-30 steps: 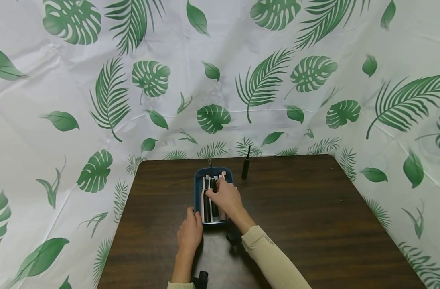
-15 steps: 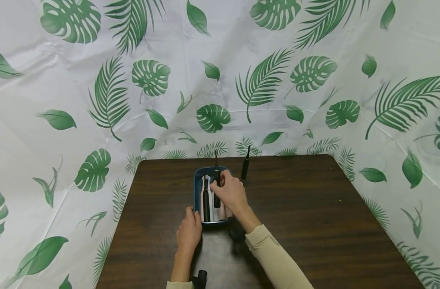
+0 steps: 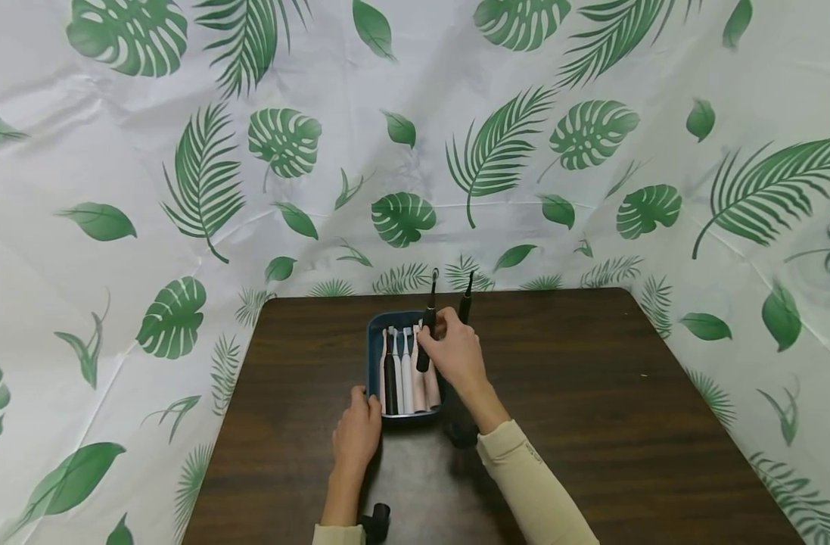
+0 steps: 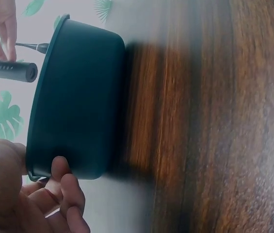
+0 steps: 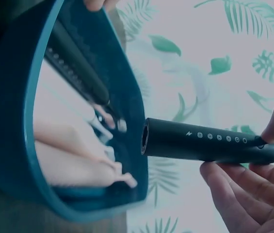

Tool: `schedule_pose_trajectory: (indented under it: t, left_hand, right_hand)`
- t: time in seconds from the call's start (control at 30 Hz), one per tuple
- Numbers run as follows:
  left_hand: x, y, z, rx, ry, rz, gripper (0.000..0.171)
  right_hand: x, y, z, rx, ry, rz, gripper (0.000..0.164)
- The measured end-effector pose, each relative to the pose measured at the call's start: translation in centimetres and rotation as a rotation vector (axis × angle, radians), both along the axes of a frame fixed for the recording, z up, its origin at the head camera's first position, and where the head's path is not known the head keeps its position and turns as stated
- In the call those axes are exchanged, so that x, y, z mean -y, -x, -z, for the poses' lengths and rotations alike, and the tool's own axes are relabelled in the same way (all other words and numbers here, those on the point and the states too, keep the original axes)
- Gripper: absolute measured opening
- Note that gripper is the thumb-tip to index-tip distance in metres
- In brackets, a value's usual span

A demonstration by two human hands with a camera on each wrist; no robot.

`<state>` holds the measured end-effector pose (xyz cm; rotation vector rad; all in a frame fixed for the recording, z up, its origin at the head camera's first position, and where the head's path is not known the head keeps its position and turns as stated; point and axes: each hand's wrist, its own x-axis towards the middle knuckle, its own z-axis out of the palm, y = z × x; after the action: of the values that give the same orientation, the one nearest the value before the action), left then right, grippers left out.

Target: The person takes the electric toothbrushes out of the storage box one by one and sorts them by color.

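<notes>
A black electric toothbrush (image 5: 195, 141) is pinched upright between the thumb and fingers of my right hand (image 3: 461, 354), above the right side of a dark blue bin (image 3: 371, 356). Its row of small button icons faces the right wrist camera. Inside the bin lie another black toothbrush (image 3: 390, 386), white toothbrushes (image 3: 406, 382) and pink toothbrushes (image 3: 418, 390), side by side with heads toward the back. My left hand (image 3: 357, 433) grips the bin's front left corner; in the left wrist view its thumb and fingers (image 4: 71, 189) hold the rim and wall.
A second black electric toothbrush (image 3: 465, 309) stands upright on the brown wooden table (image 3: 557, 378), behind and right of the bin. A white leaf-print sheet (image 3: 346, 91) hangs around the table's back and sides. A tiny yellowish speck (image 3: 644, 375) lies at the right.
My right hand has lifted the black toothbrush out from among the others in the bin and carried it up and to the right. My left hand has stayed at the bin's corner.
</notes>
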<state>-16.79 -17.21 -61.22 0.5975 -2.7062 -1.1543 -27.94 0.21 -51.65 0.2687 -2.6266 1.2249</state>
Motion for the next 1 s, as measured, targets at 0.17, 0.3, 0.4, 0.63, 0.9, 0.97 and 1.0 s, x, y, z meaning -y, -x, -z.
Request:
schedule_pose_trajectory:
  t: [0.17,0.3,0.4,0.63,0.9,0.97,1.0]
  left_hand:
    - [0.1,0.1,0.2,0.003,0.003,-0.003,0.032]
    - [0.1,0.2,0.2,0.018,-0.022,0.001,0.034]
    - [0.1,0.3,0.2,0.022,-0.029,0.003,0.036]
    - [0.0,0.3,0.4,0.023,-0.023,0.007,0.036]
    - [-0.2,0.3,0.4,0.01,-0.023,0.008,0.035]
    - [-0.2,0.3,0.4,0.017,-0.02,0.009,0.035]
    - [-0.2,0.3,0.3,0.022,-0.017,0.009,0.036]
  right_hand:
    - [-1.3,0.3,0.1,0.016,0.037,0.039,0.026]
    - [-2.2,0.5,0.0,0.01,0.053,0.046,0.028]
    - [-2.8,0.9,-0.1,0.004,0.056,0.056,0.03]
    - [-4.5,2.0,0.1,0.012,0.076,0.099,0.03]
    - [-6.0,3.2,1.2,0.038,0.071,0.12,0.032]
    - [-6.2,3.4,1.6,0.042,0.069,0.123,0.031]
    - [-6.3,3.5,1.8,0.044,0.066,0.123,0.031]
